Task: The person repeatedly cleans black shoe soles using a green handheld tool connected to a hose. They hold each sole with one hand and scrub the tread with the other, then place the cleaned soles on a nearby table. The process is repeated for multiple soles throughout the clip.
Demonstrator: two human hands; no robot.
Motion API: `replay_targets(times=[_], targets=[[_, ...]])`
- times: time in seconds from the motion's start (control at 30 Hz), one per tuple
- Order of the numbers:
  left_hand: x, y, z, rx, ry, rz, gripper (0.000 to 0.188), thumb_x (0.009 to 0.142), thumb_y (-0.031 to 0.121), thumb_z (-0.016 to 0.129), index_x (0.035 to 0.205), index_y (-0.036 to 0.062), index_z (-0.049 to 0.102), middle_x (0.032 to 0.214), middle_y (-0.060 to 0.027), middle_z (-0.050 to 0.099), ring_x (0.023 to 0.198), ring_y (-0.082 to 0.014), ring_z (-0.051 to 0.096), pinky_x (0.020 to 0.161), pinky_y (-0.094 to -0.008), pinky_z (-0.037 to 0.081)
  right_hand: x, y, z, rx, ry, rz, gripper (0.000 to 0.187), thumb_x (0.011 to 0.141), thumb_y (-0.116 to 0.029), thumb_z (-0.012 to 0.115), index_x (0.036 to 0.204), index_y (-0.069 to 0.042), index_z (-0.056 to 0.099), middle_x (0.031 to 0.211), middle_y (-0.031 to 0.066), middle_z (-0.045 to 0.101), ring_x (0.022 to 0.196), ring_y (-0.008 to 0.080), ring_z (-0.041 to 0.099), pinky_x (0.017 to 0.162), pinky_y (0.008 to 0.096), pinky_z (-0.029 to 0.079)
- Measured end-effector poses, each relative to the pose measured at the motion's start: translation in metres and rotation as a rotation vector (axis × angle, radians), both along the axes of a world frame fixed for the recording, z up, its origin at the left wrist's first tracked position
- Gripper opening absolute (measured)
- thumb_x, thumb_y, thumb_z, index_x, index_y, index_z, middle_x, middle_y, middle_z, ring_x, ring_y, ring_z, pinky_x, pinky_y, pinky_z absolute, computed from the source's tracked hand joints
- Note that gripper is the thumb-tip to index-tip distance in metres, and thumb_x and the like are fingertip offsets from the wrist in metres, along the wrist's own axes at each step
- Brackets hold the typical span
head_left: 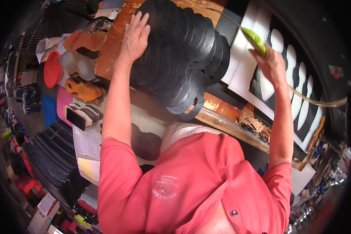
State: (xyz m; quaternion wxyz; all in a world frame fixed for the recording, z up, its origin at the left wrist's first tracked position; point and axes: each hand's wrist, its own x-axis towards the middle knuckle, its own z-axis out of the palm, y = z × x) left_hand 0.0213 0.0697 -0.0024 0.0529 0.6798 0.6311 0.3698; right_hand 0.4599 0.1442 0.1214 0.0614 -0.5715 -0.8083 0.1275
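A wide spread of overlapping black cut pieces [171, 58], thin and rounded like shoe-part blanks, covers the worn wooden board in front of me. My left hand [136, 37] lies on their far left edge, fingers stretched out and holding nothing. At the far right, my right hand [270, 66] is closed around a green air blow gun [254, 40]. Its thin curved nozzle points left toward the black pieces, above their right side. From behind the hand a yellowish hose [319, 102] runs off to the right. My palm hides part of the grip.
A white sheet with cut-out shapes [277, 74] lies right of the board [110, 54]. Scraps [253, 123] gather along its near edge. To the left are a red round dish [52, 69], orange and grey shaped pieces, a phone [76, 118], papers and a dark stack [54, 156].
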Motion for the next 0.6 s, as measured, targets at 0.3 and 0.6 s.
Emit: replay_targets(times=[0.3, 0.6], targets=[[-0.006, 0.002, -0.004, -0.008, -0.007, -0.022, 0.049, 0.115, 0.036, 0.049, 0.160, 0.0165, 0.054, 0.169, -0.0174, 0.043, 0.161, -0.0375, 0.031, 0.131, -0.0510, 0.024, -0.016, -0.114, 0.013, -0.442, 0.464, -0.066, 0.043, 0.102, -0.026, 0.076, 0.137, -0.002, 0.070, 0.118, 0.0105, 0.078, 0.101, 0.0202, 0.074, 0.100, 0.0342, 0.057], [-0.003, -0.001, -0.002, -0.041, -0.053, -0.001, 0.049, 0.114, 0.035, 0.049, 0.159, 0.0158, 0.054, 0.170, -0.0167, 0.043, 0.162, -0.0361, 0.030, 0.132, -0.0503, 0.021, -0.081, -0.173, -0.056, -0.946, 1.158, -0.620, 0.083, 0.099, -0.039, 0.077, 0.154, 0.013, 0.044, 0.141, 0.0250, 0.066, 0.130, 0.0258, 0.064, 0.108, 0.0311, 0.048]])
